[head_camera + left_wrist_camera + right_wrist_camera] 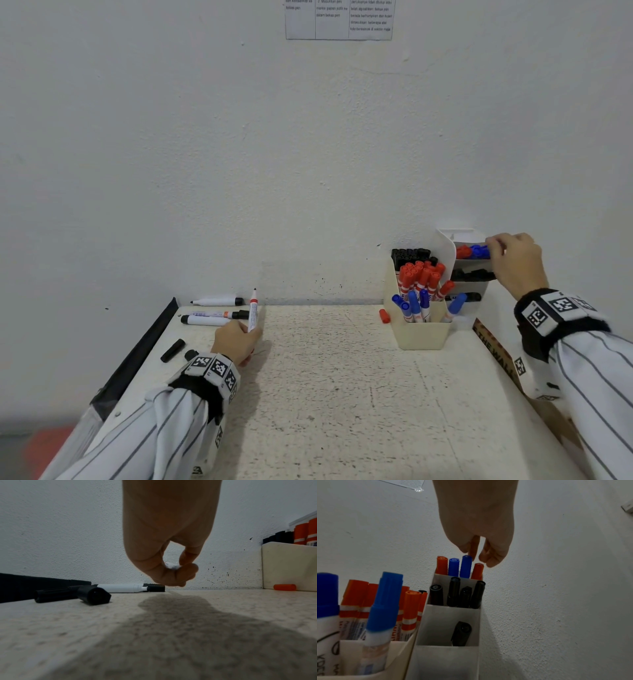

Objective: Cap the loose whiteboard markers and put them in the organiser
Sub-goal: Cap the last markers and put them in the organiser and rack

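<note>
My left hand (pixel 236 342) holds an uncapped red marker (pixel 253 313) upright near the table's back left; its fingers pinch the lower end (pixel 172 565). Behind it lie three markers (pixel 217 301) (pixel 219 314) (pixel 205 320), with two loose black caps (pixel 173 350) (pixel 93 595) to the left. A loose red cap (pixel 384 316) lies beside the cream organiser (pixel 421 334). My right hand (pixel 513 260) hovers over the top compartment of the white tiered organiser (pixel 447 626). Its fingertips (pixel 474 547) touch the cap of a blue marker (pixel 466 566) that stands slightly higher than its neighbours.
The cream organiser holds several red, blue and black capped markers. The tiered one has black markers (pixel 465 595) in its lower compartments. A black strip (pixel 144 346) edges the table's left side, and printed cardboard (pixel 493 349) lies along the right. A paper sheet (pixel 339 19) hangs on the wall.
</note>
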Tool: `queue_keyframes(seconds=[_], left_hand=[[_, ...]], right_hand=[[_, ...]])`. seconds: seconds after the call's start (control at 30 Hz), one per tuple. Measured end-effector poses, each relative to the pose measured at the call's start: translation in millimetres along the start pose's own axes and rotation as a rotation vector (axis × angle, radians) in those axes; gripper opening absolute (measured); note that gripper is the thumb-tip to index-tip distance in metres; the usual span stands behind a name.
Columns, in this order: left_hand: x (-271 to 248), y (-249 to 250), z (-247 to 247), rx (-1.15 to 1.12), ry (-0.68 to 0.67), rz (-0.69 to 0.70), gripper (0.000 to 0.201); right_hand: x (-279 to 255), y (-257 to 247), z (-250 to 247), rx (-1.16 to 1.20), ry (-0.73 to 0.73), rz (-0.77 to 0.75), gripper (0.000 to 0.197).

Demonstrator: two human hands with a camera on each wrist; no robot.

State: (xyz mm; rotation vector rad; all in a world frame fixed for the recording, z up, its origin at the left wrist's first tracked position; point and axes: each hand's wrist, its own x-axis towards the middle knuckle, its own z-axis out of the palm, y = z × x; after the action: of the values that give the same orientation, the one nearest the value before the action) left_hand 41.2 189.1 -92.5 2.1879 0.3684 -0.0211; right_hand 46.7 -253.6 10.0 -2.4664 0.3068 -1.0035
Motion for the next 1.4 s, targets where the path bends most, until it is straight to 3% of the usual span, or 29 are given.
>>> queue_keyframes(seconds=[0.43,0.6,0.77,0.9,1.07,1.23,1.3,1.4], left_hand=[[0.1,-4.7,-2.8,0.053,0.012,0.027,0.021],[0.4,-7.5,-5.4,-0.045,0.008,-0.004,0.014],[-2.8,-13.8,-10.4,-0.179,-0.031,-0.051,0.010],[-3.3,-19.1,-16.1,-0.217,0.012,-0.091,0.018],[-4.7,-24.3,-24.9,-0.286,0.011,-0.143,0.033],[-3.6,-36.9,-49.8,-0.266,0.066,-0.090,0.031],[-1.8,-47.4,-61.8,-0.267,0.109,-0.093,0.031],[-3.5,-61.0,-78.2,-0.260,0.151,-0.093,0.027]], right_hand=[[-11.6,-1.3,6.7,-0.001,0.063,-0.079,0.020],[-18.8,-10.8,9.2,0.004,0.012,-0.004,0.027],[-14.5,-15.7,11.5,-0.014,-0.015,-0.043,0.029],[-12.6,-34.3,8.5,-0.069,-0.033,0.013,0.026],[-17.0,-85.4,10.2,0.097,0.024,-0.132,0.020],[-38.1,-158.8,43.7,0.302,-0.175,-0.227,0.018],[-56.2,-183.9,67.9,0.396,-0.385,-0.184,0.019],[-93.5,-217.9,110.0,0.435,-0.819,-0.139,0.018]])
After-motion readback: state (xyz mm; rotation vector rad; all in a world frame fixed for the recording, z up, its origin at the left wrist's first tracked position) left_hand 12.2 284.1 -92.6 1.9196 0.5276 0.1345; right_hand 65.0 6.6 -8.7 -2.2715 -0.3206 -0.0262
